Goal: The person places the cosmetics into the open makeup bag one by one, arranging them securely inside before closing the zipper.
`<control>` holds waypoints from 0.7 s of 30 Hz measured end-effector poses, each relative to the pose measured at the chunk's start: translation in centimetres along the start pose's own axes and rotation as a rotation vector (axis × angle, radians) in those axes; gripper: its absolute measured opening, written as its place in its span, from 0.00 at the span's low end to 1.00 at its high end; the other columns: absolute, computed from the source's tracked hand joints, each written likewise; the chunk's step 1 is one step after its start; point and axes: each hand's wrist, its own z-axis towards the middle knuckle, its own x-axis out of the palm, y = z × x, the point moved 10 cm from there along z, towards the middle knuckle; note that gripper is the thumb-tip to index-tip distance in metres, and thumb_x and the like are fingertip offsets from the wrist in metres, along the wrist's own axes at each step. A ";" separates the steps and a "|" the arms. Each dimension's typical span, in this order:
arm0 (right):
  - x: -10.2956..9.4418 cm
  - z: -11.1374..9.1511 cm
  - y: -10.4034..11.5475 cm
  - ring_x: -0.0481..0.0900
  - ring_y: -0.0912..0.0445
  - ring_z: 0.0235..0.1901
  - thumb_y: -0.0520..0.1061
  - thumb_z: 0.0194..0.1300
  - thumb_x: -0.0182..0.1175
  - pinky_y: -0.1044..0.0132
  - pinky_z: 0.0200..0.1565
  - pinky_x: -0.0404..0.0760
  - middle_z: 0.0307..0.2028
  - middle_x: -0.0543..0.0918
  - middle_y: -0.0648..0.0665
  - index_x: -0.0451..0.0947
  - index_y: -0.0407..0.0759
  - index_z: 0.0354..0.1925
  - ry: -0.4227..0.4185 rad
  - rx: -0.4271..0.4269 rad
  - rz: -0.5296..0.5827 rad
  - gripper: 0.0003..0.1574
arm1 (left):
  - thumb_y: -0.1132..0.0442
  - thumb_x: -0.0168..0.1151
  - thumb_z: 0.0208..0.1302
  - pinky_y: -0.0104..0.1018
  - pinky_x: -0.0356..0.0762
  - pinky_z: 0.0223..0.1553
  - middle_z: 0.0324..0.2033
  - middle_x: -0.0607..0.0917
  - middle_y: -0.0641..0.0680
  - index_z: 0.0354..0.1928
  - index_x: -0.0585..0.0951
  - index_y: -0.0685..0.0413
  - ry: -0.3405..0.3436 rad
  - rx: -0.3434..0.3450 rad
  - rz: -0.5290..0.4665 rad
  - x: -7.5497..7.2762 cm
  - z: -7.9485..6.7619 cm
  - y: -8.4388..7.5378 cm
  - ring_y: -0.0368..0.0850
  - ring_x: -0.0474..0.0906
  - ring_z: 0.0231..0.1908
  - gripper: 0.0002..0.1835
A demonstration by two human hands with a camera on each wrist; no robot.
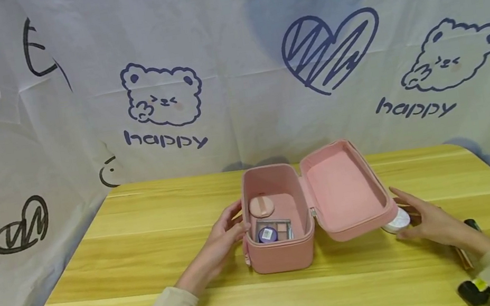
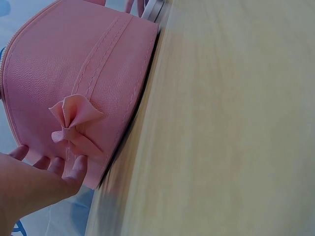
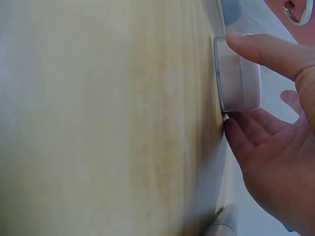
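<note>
A pink cosmetic case [image 1: 282, 257] stands on the table with its lid [image 1: 347, 190] swung over to the right. Inside lie a round powder puff [image 1: 261, 206], an eyeshadow palette [image 1: 282, 226] and a small purple round container [image 1: 267, 234]. My left hand [image 1: 220, 242] rests on the case's left side, thumb at the rim; in the left wrist view its fingertips touch the wall below a pink bow [image 2: 76, 123]. Beside the lid, my right hand [image 1: 434, 222] holds a white round cosmetic jar [image 3: 238, 78] between thumb and fingers. The jar sits on the tabletop.
Partly hidden by my right forearm, slim items with a dark end [image 1: 472, 225] and a brown end [image 1: 464, 258] lie on the wooden table [image 1: 136, 256]. A white printed cloth [image 1: 247, 104] hangs behind the table and along its left side.
</note>
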 end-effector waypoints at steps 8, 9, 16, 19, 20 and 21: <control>0.1 0.1 0.2 0.71 0.29 0.55 0.40 0.53 0.72 0.48 0.49 0.77 0.62 0.63 0.19 0.44 0.31 0.74 -0.020 0.027 -0.004 0.63 | 0.67 0.53 0.67 0.50 0.60 0.64 0.72 0.55 0.61 0.74 0.54 0.57 -0.003 -0.006 0.002 0.0 0.0 0.0 0.58 0.55 0.69 0.35; 0.1 0.1 0.2 0.71 0.29 0.55 0.39 0.53 0.72 0.47 0.49 0.77 0.62 0.63 0.19 0.44 0.31 0.74 -0.022 0.030 -0.001 0.62 | 0.66 0.53 0.67 0.50 0.60 0.64 0.72 0.55 0.61 0.74 0.54 0.57 -0.002 -0.006 0.002 0.0 0.0 0.0 0.58 0.55 0.69 0.35; 0.0 0.3 -0.1 0.75 0.34 0.51 0.39 0.53 0.72 0.52 0.46 0.79 0.58 0.70 0.22 0.46 0.30 0.73 -0.048 0.020 -0.032 0.60 | 0.66 0.52 0.68 0.50 0.60 0.64 0.72 0.54 0.61 0.74 0.53 0.57 0.010 -0.004 -0.002 0.0 0.1 0.0 0.58 0.55 0.69 0.35; -0.1 0.3 0.0 0.76 0.35 0.51 0.39 0.52 0.72 0.57 0.46 0.79 0.56 0.72 0.24 0.49 0.30 0.72 -0.058 0.012 -0.052 0.59 | 0.66 0.52 0.68 0.49 0.60 0.64 0.72 0.54 0.61 0.74 0.53 0.57 0.018 -0.002 -0.007 0.1 0.1 0.1 0.58 0.54 0.69 0.35; -0.1 0.3 0.0 0.75 0.35 0.51 0.40 0.52 0.73 0.58 0.45 0.79 0.56 0.73 0.24 0.50 0.29 0.72 -0.063 0.008 -0.059 0.58 | 0.66 0.52 0.68 0.49 0.60 0.64 0.72 0.54 0.61 0.74 0.53 0.57 0.020 -0.002 -0.009 0.1 0.1 0.1 0.58 0.54 0.69 0.35; -0.1 0.4 0.0 0.75 0.35 0.52 0.40 0.53 0.72 0.57 0.45 0.79 0.56 0.73 0.25 0.51 0.29 0.72 -0.062 0.006 -0.056 0.57 | 0.66 0.52 0.67 0.49 0.60 0.64 0.72 0.54 0.61 0.74 0.53 0.57 0.022 -0.002 -0.010 0.1 0.1 0.1 0.58 0.54 0.69 0.35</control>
